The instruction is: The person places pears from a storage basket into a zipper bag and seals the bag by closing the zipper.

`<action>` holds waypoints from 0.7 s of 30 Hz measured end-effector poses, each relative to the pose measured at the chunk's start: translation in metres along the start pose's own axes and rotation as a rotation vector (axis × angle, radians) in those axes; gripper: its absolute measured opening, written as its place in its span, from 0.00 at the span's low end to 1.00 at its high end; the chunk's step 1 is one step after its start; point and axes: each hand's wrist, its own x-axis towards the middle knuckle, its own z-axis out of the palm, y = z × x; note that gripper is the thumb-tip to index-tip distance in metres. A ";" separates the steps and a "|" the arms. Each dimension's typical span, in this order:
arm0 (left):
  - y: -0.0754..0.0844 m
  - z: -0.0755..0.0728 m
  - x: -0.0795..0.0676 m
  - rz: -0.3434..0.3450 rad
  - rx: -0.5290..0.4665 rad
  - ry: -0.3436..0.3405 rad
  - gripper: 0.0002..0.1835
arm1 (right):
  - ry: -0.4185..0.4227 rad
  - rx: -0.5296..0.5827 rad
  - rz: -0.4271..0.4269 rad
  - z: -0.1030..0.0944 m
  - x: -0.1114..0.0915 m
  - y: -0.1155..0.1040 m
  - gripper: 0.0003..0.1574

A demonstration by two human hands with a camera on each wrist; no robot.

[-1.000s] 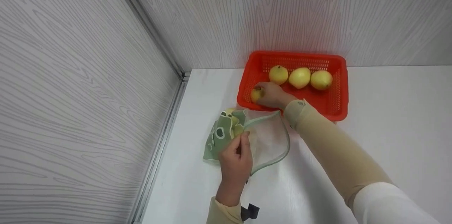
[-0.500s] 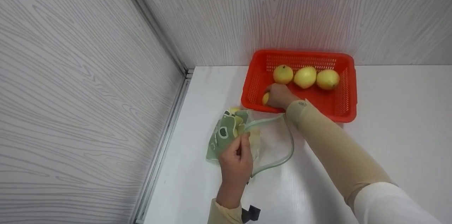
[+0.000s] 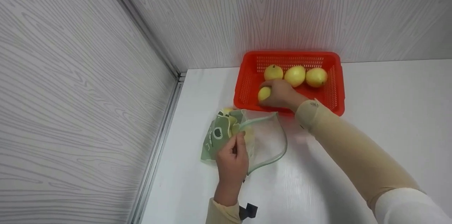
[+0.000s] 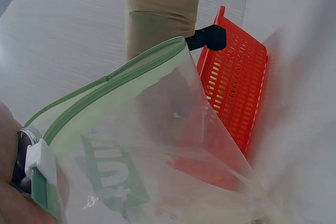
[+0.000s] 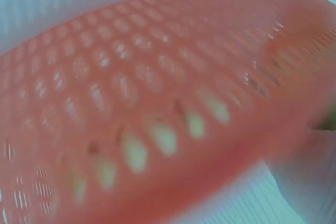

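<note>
In the head view my left hand (image 3: pixel 232 160) pinches the rim of a clear zip bag (image 3: pixel 266 143) with a green printed front. The bag's mouth gapes toward the right, and yellow fruit shows inside its left part. A white slider (image 4: pixel 41 158) sits on the green zip beside my left fingers in the left wrist view. My right hand (image 3: pixel 280 93) reaches into the red basket (image 3: pixel 335 102) and grips a yellow pear (image 3: pixel 264 94) near the left front. Behind it lie three more yellow pears (image 3: pixel 295 76) in a row. The right wrist view is mostly filled by the basket's slotted wall (image 5: pixel 157 82).
The basket stands against the back wall panel (image 3: pixel 212 16) on a white table (image 3: pixel 392 111). A grained side panel (image 3: pixel 70 93) with a metal edge strip bounds the left. The bag lies just in front of the basket's left front corner.
My right hand has shifted slightly rightward inside the basket with the pear in its grip. The left hand keeps its pinch on the bag. The head view has swayed a little.
</note>
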 end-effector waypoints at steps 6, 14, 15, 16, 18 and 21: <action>-0.003 0.009 0.008 -0.032 -0.009 -0.005 0.08 | 0.012 0.116 0.009 -0.025 -0.030 -0.006 0.45; -0.013 0.018 0.024 -0.046 -0.020 -0.009 0.12 | 0.003 0.201 -0.025 -0.048 -0.065 -0.010 0.41; -0.013 0.019 0.026 -0.055 -0.021 -0.009 0.12 | 0.004 0.208 -0.033 -0.050 -0.068 -0.011 0.40; -0.015 0.020 0.027 -0.061 -0.020 -0.008 0.13 | 0.009 0.211 -0.040 -0.051 -0.071 -0.011 0.39; -0.017 0.021 0.029 -0.065 -0.011 -0.001 0.15 | 0.016 0.229 -0.074 -0.053 -0.079 -0.012 0.36; -0.018 0.024 0.031 -0.062 0.007 0.010 0.20 | 0.011 0.253 -0.142 -0.054 -0.090 -0.012 0.33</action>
